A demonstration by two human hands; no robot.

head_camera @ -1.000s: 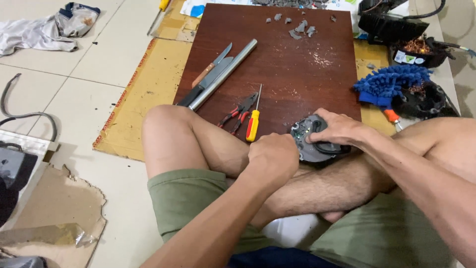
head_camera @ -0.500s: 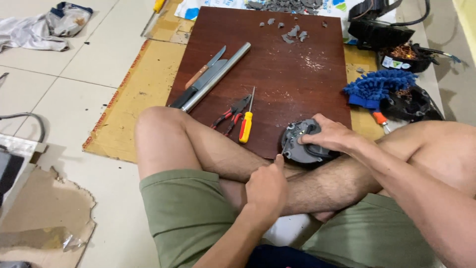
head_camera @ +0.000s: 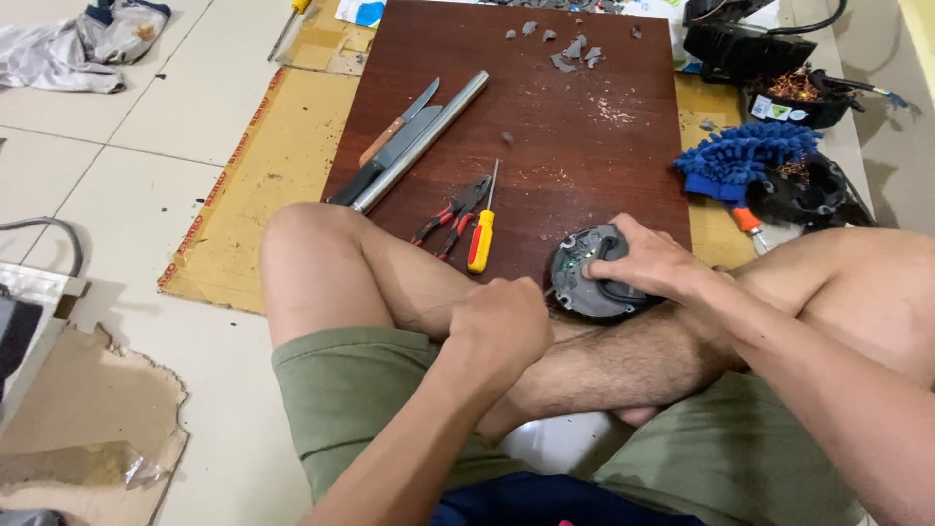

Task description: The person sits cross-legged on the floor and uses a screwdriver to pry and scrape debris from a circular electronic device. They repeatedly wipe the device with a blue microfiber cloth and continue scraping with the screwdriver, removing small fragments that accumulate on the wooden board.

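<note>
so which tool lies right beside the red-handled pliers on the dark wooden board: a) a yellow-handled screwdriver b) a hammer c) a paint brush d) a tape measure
a: the yellow-handled screwdriver lies just to the right of the red-handled pliers on the dark wooden board, ahead of the left hand; no hammer, brush or tape measure shows there.

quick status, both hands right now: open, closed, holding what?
Left hand: closed in a fist beside the round grey motor part; what it holds cannot be told.
Right hand: closed on the round grey motor part, fingers over its top.
</note>
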